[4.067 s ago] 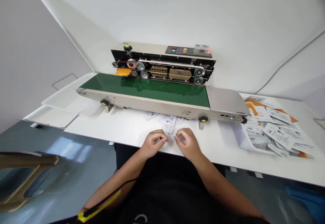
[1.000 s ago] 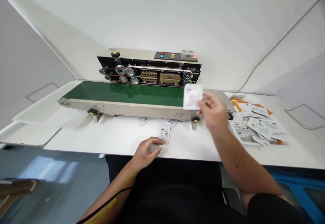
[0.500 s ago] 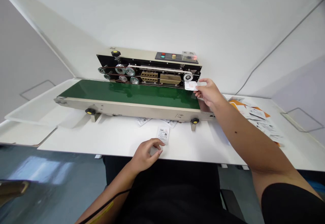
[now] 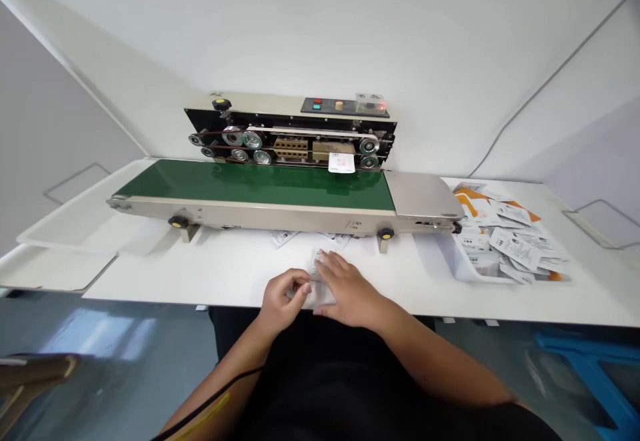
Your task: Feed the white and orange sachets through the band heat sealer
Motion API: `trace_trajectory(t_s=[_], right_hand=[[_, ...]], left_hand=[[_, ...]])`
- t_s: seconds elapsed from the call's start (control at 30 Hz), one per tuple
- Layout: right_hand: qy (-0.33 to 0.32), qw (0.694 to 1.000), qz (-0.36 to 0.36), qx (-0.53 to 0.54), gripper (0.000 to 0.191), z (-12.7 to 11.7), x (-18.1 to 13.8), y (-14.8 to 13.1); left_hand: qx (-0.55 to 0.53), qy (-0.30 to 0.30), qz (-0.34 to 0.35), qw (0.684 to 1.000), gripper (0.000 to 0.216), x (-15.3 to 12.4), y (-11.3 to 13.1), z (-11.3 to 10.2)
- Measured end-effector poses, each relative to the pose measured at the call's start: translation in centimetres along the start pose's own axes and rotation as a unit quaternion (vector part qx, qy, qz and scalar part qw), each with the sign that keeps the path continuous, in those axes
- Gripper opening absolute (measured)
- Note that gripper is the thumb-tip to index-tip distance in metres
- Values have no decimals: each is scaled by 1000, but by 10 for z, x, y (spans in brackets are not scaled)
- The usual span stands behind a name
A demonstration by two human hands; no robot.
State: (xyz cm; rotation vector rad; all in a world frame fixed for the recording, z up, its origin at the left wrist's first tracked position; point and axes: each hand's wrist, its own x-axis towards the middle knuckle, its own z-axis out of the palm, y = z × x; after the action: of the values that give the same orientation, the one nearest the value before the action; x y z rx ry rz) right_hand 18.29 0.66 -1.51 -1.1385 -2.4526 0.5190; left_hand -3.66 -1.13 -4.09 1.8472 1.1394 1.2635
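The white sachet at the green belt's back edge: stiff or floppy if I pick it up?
The sachet looks thin, so probably light and rather floppy. Its flat shape makes rolling unlikely. Its face seems slightly glossy, so it may slip a little.

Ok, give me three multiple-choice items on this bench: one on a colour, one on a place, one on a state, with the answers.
1. What colour is the flat conveyor belt of the beige metal band sealer?
A. Blue
B. Green
C. Orange

2. Where is the small white printed sachet?
A. Under a hand
B. Upright at the belt's far edge, by the steel rollers
C. In the white tray

3. How do the bare left hand and bare right hand stand?
A. Both low over loose white sachets
B. Right raised above the belt
C. Both in the lap

1 B: the belt's surface shows green.
2 B: it stands beside the rollers.
3 A: both meet low, neither raised.
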Motion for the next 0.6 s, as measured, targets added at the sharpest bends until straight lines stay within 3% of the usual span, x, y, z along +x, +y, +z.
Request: trace_trajectory(t_s=[0.03, 0.1, 0.23, 0.33, 0.47, 0.6], right_hand=[[-16, 1000, -5, -4, 95, 12, -3, -1], [-29, 999, -26, -13, 98, 25, -9, 1], [-11, 997, -82, 6, 58, 26, -19, 6], [56, 987, -97, 115, 32, 20, -25, 9], [168, 944, 8, 284, 23, 8, -28, 16], [131, 920, 90, 358, 21, 3, -26, 21]], left_hand=[[-18, 10, -19, 1000, 17, 0, -2, 0], [-43, 23, -45, 998, 18, 1, -3, -1], [-2, 23, -16, 1000, 18, 7, 3, -2], [40, -32, 55, 997, 23, 11, 9, -2], [74, -127, 93, 985, 49, 10, 11, 2], [138, -102, 20, 985, 27, 4, 5, 7]])
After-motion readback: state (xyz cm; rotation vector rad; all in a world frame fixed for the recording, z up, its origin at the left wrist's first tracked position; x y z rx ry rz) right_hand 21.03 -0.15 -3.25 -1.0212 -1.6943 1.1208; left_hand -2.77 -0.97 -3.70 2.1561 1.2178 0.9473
